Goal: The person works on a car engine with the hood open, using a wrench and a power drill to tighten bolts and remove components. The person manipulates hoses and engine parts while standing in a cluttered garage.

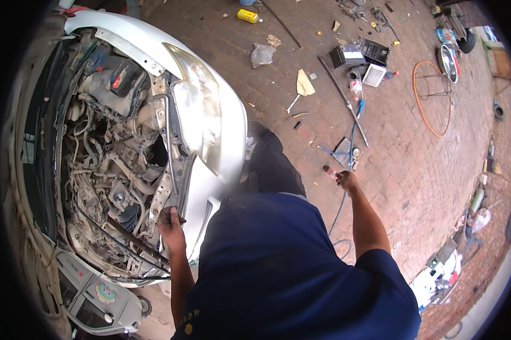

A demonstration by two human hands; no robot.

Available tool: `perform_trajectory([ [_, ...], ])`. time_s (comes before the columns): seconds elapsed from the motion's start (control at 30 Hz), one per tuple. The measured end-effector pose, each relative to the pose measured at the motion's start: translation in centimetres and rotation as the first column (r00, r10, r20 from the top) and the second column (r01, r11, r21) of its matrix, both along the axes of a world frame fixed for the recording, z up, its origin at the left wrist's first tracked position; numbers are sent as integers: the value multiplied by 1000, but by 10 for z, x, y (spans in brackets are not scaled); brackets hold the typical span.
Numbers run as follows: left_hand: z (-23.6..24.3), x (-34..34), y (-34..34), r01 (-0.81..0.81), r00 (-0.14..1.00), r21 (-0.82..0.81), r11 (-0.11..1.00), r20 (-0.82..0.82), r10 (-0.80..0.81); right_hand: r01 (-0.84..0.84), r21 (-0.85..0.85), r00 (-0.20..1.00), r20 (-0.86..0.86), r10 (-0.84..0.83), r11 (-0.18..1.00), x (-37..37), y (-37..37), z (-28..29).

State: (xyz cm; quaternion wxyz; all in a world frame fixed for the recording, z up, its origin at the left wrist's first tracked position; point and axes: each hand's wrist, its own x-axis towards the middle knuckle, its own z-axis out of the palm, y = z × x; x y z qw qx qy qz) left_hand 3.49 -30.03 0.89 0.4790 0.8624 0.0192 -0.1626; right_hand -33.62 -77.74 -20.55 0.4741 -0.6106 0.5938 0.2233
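A white car's front end stands at my left, its engine bay uncovered and dusty. My left hand is at the near edge of the bay, beside the metal front crossmember. Its fingers are closed, and a small dark shape shows at their tips; I cannot make out what it is. Out to my right, above the floor, my right hand grips a short red cylinder with a dark end. A blue hose passes behind that hand.
On the brick floor lie a long metal bar, a black battery, a white-faced filter, an orange hoop and a yellow bottle. A small grey vehicle stands at lower left. Clutter lines the right edge.
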Motion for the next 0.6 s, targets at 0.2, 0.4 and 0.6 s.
perform_trajectory([
  [0.2, -6, -28, 14, -123, 992, -30, 992, -2, 123, -60, 175, 977, 214, 22, 983, 16, -36, -56],
  [0.4, -3, -81, 41, -321, 938, -45, 946, 118, 325, -220, 278, 958, 242, 153, 935, 133, -91, -42],
  [0.6, -36, -162, 62, -574, 819, 54, 817, 54, 572, -784, -81, 542, 392, 743, 615, 250, -179, -57],
])
